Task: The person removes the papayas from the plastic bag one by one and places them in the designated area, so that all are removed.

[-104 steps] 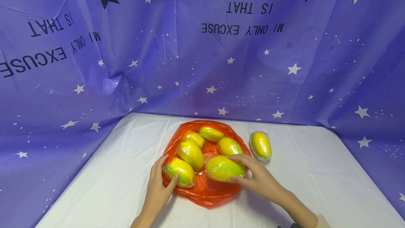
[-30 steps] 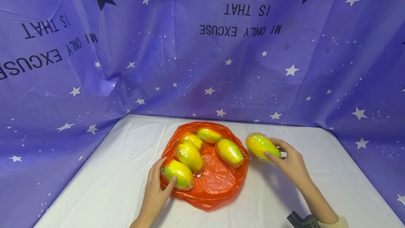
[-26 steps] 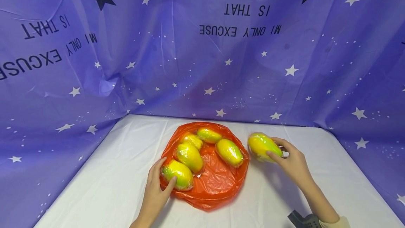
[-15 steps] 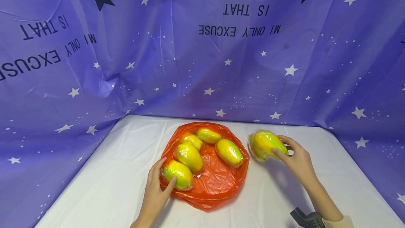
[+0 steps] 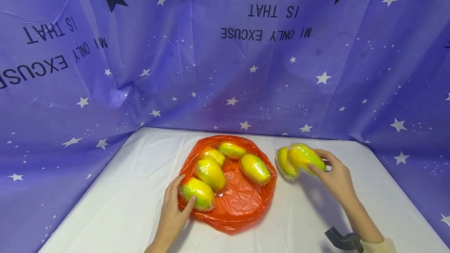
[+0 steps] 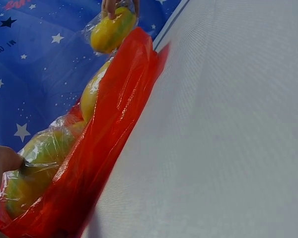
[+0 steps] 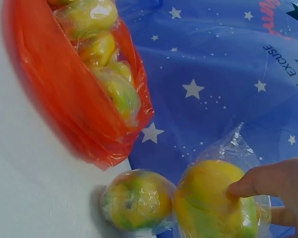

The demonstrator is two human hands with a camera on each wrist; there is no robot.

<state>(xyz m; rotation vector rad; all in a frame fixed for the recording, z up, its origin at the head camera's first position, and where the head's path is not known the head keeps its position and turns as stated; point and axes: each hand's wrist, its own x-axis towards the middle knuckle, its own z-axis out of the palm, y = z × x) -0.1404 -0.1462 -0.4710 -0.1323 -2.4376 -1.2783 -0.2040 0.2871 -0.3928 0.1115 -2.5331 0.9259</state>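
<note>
A red plastic bag (image 5: 242,221) lies spread wide on the table, with several yellow-green mangoes in clear wrap inside. My left hand (image 5: 174,206) grips its left side, fingers at the edge and thumb on the nearest mango (image 5: 200,195). To the right of the bag, my right hand (image 5: 334,173) holds a wrapped mango (image 5: 305,157) between thumb and fingers. Close beside it on the left, a second wrapped mango (image 5: 286,165) rests on the table. In the right wrist view the held mango (image 7: 208,198) appears right against the resting mango (image 7: 139,201).
A white cloth (image 5: 116,202) covers the table. Purple-blue star-printed fabric (image 5: 218,57) hangs behind and along both sides. A dark grey device (image 5: 342,240) sits at the right wrist.
The right hand has carried a mango out of the bag to the right, over the mango on the table, then farther right, revealing more of that one. The left hand has stayed put.
</note>
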